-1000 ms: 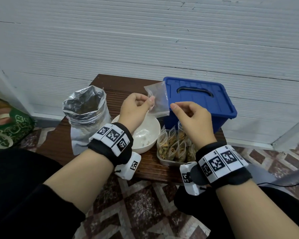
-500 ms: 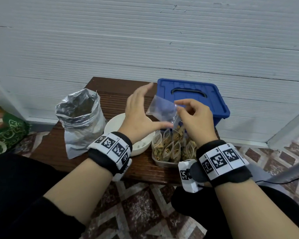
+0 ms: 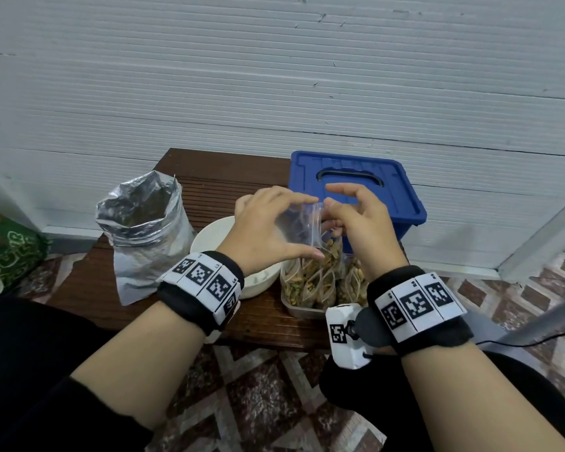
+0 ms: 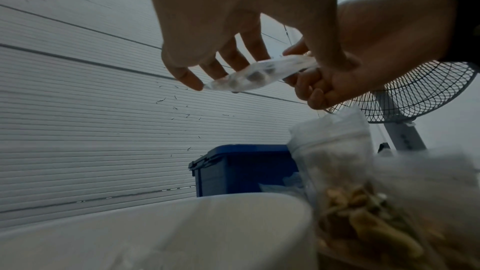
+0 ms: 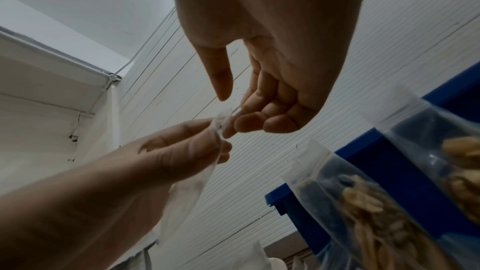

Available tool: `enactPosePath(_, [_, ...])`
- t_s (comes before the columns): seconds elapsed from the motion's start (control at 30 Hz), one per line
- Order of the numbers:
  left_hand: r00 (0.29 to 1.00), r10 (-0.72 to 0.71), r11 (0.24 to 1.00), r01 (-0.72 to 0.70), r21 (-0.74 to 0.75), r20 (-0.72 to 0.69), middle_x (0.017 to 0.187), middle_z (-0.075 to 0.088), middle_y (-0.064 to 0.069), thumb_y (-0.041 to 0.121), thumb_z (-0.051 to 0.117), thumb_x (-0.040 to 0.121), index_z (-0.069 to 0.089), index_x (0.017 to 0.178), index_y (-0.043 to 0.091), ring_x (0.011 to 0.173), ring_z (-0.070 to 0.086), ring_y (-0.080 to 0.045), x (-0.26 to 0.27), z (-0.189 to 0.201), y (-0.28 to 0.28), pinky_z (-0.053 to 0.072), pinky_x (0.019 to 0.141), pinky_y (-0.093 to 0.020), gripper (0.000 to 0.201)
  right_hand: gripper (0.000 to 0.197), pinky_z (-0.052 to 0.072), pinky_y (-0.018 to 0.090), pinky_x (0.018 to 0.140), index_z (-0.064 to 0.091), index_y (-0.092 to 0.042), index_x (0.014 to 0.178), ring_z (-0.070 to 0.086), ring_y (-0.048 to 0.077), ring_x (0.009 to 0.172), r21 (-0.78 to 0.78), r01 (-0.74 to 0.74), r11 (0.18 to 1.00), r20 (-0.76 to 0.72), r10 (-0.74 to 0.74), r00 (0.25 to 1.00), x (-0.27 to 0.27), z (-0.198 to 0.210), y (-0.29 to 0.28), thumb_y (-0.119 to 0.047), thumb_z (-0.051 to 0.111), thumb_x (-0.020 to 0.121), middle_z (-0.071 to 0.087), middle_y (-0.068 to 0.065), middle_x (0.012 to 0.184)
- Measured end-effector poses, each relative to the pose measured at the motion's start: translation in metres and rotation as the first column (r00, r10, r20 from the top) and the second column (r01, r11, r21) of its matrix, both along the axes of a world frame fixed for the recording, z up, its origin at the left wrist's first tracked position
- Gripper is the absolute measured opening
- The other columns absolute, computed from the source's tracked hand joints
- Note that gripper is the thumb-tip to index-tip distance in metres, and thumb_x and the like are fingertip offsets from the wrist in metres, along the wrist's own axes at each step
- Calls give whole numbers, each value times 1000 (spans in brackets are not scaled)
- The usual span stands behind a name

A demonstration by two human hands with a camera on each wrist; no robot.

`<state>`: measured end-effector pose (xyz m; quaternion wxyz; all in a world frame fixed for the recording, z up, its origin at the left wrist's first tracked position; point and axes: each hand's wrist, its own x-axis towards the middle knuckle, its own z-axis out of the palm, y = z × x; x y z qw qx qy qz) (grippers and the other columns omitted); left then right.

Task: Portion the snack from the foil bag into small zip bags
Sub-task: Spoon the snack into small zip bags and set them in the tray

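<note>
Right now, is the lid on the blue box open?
No, the blue box behind the hands has its lid shut flat on top, with the handle lying in it.

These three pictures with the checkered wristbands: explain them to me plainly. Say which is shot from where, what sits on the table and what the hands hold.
No machine here: a person wears a head camera and one on each wrist. The wide picture looks down from the head; the other two look up along each hand. The left hand and right hand pinch an empty small zip bag between them. On the wooden table stand an open foil bag, a white bowl, a blue lidded box and a clear tray of filled zip bags.
</note>
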<state>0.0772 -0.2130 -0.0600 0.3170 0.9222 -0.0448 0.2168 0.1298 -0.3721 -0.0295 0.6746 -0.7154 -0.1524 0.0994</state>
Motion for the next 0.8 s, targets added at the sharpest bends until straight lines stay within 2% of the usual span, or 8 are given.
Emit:
enactPosePath(0.07, [1000, 11, 998, -10, -67, 22, 112, 58, 21, 77, 67, 51, 54, 109, 50, 115, 49, -4, 0, 1, 0, 30, 104, -44, 65, 24, 48, 23, 57, 57, -18, 113, 61, 12, 67, 12, -23, 1000, -13, 23, 1000, 0, 1, -1, -10, 60, 90, 70, 11, 78])
enactPosePath(0.13, [999, 3, 991, 4, -133, 52, 107, 61, 21, 73, 70, 53, 60, 104, 46, 111, 53, -4, 1, 1, 1, 38, 100, -50, 59, 29, 50, 24, 62, 57, -19, 113, 62, 10, 67, -24, -44, 999, 20, 45, 999, 0, 1, -1, -9, 65, 86, 71, 18, 85])
enactPosePath(0.27, [996, 21, 981, -4, -195, 88, 99, 67, 19, 69, 72, 54, 65, 95, 39, 105, 58, -5, 1, 0, 3, 43, 95, -51, 51, 35, 51, 25, 71, 57, -19, 114, 67, 11, 72, -103, -46, 994, 86, 55, 995, 2, -3, 0, -10, 71, 83, 73, 9, 81])
enactPosePath(0.43, [996, 58, 975, -43, -218, 63, 96, 68, 20, 68, 74, 52, 70, 92, 33, 103, 59, -4, -1, 0, 6, 43, 95, -50, 53, 31, 53, 26, 65, 57, -22, 109, 68, 14, 70, -126, -2, 992, 131, 18, 991, 4, -4, -1, -11, 71, 83, 72, 5, 75])
enactPosePath(0.53, [997, 56, 968, -40, -248, 59, 97, 70, 15, 54, 85, 52, 72, 95, 28, 100, 60, -2, -4, 3, 4, 46, 94, -38, 52, 37, 56, 31, 72, 57, -23, 111, 69, 19, 76, -139, -25, 990, 136, 44, 990, 2, -3, -1, -16, 75, 80, 73, 4, 77])
enactPosePath(0.63, [998, 34, 969, -18, -247, 61, 96, 71, 12, 44, 87, 55, 73, 94, 25, 98, 60, -2, -6, 7, 1, 45, 90, -21, 46, 40, 55, 31, 78, 58, -22, 112, 69, 15, 74, -175, -37, 984, 158, 65, 985, 1, -3, 0, -13, 76, 78, 73, 2, 74])
enactPosePath(0.8, [998, 45, 966, -31, -256, 50, 96, 71, 11, 41, 87, 56, 73, 96, 22, 97, 61, -2, -8, 8, 3, 43, 87, -13, 46, 33, 53, 27, 71, 56, -22, 112, 69, 12, 71, -160, -37, 986, 179, 66, 982, 0, -1, 0, -8, 68, 84, 73, 2, 74])
